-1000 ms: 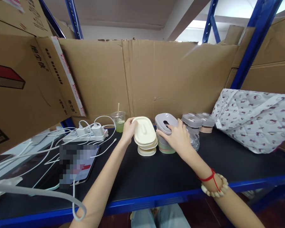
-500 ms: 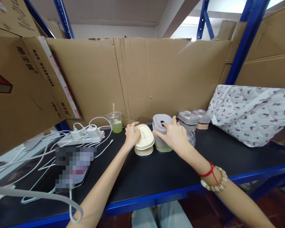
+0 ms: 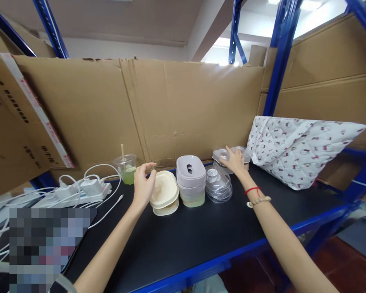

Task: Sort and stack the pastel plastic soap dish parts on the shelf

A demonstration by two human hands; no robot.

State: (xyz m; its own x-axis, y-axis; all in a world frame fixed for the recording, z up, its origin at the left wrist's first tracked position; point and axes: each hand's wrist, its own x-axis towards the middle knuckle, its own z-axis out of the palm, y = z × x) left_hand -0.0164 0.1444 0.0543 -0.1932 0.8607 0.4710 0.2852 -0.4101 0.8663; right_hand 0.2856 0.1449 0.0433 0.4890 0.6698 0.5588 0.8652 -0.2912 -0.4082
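Note:
My left hand (image 3: 144, 185) is beside the cream lids (image 3: 164, 189), its fingers apart and nothing between them. To the right of these lids stands a stack of lilac containers (image 3: 191, 171) with a pale green one at its base. Clear round lids (image 3: 218, 187) lie piled next to that stack. Farther back, my right hand (image 3: 234, 162) reaches over a container with a clear lid (image 3: 221, 155), fingers spread on or just above it; contact is hard to tell. A second such container is partly hidden behind this hand.
A cup of green drink with a straw (image 3: 128, 173) stands at the back left. White cables and a power strip (image 3: 88, 195) lie left, near a blurred device (image 3: 51, 244). A patterned quilted bag (image 3: 301, 150) sits at the right. Cardboard (image 3: 195, 110) walls the back.
My right hand has left the lilac stack and moved right to the clear-lidded containers. My left hand has come off the cream lids to their left side. The view has turned right.

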